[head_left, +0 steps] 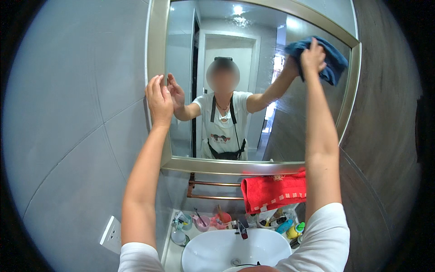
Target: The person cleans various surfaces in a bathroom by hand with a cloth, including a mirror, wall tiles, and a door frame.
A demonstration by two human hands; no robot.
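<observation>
A large mirror [181,136] in a pale metallic frame [235,167] hangs on the wall in front of me. My right hand [313,58] presses a folded blue cloth [333,59] against the glass near its upper right corner. The cloth bunches out on both sides of the fingers. My left hand [159,100] rests on the left side of the frame, fingers stretched upward and holding nothing. Both arms reach up, and their reflections show in the glass. Faint streaks mark the mirror left of the cloth.
Below the mirror, a red towel [272,191] hangs on a copper-coloured rail [213,183]. Under it is a white basin [204,247] with a tap [242,226]. Cups [201,222], bottles [295,230] and other toiletries line the ledge. A socket [111,235] sits on the left wall.
</observation>
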